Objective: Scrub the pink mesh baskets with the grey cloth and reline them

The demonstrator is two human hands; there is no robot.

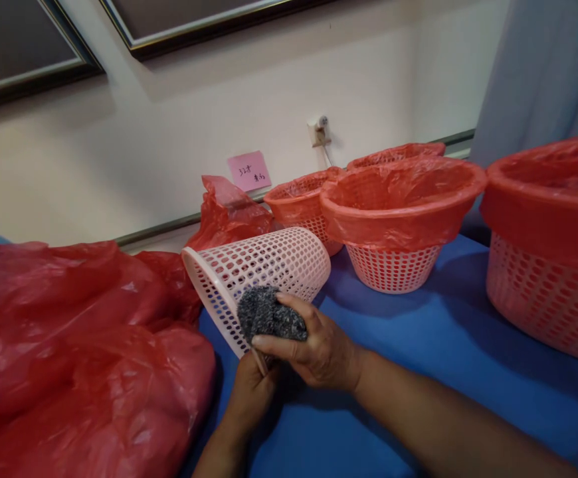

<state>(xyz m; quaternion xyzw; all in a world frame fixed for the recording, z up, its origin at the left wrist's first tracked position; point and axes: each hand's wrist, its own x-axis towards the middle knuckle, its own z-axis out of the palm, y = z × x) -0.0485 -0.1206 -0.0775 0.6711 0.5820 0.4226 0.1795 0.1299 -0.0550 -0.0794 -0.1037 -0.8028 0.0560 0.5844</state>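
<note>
A pale pink perforated plastic basket lies on its side on the blue table, its open mouth turned to the left and toward me. My left hand grips the basket's lower rim from below, fingers closed round it. My right hand is closed on a dark grey scouring pad and presses it against the basket's wall near the rim.
A heap of red plastic bags covers the left of the table. Three baskets lined with red bags stand at the back and right. A pink note and a socket are on the wall.
</note>
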